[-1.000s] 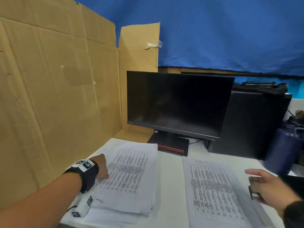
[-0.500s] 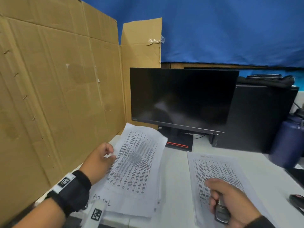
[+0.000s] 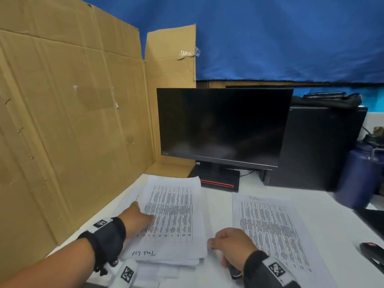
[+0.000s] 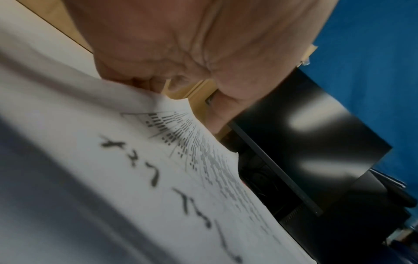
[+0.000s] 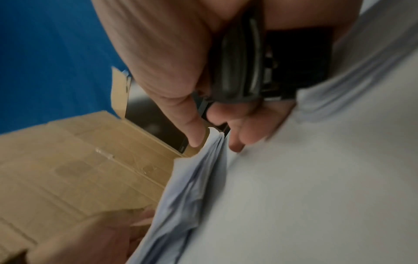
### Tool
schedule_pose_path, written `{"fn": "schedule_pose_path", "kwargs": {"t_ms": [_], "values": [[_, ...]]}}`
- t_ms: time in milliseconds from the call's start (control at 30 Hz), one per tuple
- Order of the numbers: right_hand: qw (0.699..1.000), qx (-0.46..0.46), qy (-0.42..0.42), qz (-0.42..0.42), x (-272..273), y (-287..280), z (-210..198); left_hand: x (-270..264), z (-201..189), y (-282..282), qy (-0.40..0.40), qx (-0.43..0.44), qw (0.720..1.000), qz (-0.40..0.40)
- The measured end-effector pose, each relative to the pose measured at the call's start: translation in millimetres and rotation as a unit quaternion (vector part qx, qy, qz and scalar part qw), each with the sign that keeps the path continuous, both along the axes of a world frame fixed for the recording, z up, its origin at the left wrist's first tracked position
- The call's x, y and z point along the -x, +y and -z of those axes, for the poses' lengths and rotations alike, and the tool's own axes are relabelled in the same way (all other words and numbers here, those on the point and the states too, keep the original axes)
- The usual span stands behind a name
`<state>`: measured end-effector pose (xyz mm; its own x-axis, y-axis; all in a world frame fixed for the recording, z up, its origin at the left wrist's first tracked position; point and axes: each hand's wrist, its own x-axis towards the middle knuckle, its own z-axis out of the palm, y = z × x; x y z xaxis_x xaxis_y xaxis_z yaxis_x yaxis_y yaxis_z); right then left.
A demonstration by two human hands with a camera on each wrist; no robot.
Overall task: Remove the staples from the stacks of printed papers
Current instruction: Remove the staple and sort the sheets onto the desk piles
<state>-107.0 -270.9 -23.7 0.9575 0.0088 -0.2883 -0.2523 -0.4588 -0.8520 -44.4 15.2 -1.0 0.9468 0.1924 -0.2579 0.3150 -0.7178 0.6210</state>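
Two stacks of printed papers lie on the white desk. The left stack has handwriting on its near edge, and the right stack lies flat and untouched. My left hand rests on the left stack's left side; in the left wrist view its curled fingers pinch the raised edge of the sheets. My right hand grips a black staple remover in its palm. Its thumb and fingertips reach the left stack's near right edge.
A cardboard screen walls off the left side. A dark monitor and a black computer case stand at the back, with a dark blue bottle on the right. A black stapler lies at the right edge.
The sheets that my left hand held lifted half a second ago now lie back down on the left stack. My right hand has moved left from the right stack with the staple remover.
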Motion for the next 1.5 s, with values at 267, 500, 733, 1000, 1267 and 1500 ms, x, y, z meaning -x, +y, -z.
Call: {"fn": "schedule_pose_path", "kwargs": {"t_ms": [267,500,733,1000,1267,1500], "values": [[0.999,0.042,0.002,-0.02,-4,7,-4,-17,-5,-20,0.066,-0.085,0.994,0.013],[1.0,0.013,-0.024,-0.002,-17,8,-10,-20,2,-8,0.069,-0.124,0.99,0.0],[0.998,0.014,0.059,-0.017,-26,14,-7,-31,-8,4,0.046,-0.084,0.995,-0.026],[0.999,0.036,0.004,-0.04,-20,13,-20,-25,-8,1,0.016,0.066,0.998,-0.018],[1.0,-0.011,0.004,-0.007,34,-92,-82,39,-29,-47,-0.062,0.262,0.96,0.073],[0.952,0.299,0.071,-0.01,49,-197,-70,79,-2,-93,-0.121,-0.025,0.948,0.292]]}}
